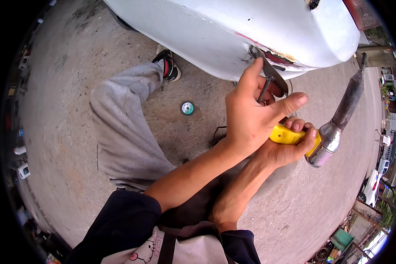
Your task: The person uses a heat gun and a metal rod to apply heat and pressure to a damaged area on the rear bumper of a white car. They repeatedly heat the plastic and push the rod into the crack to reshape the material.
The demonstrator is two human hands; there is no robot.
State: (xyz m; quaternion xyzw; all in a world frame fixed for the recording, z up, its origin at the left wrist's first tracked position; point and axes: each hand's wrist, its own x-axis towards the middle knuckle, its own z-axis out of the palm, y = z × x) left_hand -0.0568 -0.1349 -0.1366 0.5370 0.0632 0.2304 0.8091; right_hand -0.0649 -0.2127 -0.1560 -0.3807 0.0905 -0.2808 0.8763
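Note:
My left hand (248, 112) is raised by the damaged white bumper (224, 39), its thumb sticking out. Its fingers are closed on a flat, dark metal strip (273, 77), with the index finger lying along it. A short, thin metal rod with a wider end (265, 89) also pokes out between these fingers. Just below and to the right, my right hand (290, 147) wraps round the yellow handle of a hot-air gun (347, 103). The gun's chrome collar and sooty tube point up and away, its narrow tip to the right of the bumper. A ragged split (279, 59) shows dark red and scorched edges.
A round disc with a green and white label (187, 108) lies on the concrete ground (198, 145). My bent leg in grey trousers (123, 114) and a black shoe (168, 66) are at left. Parked cars (370, 187) and clutter stand far right.

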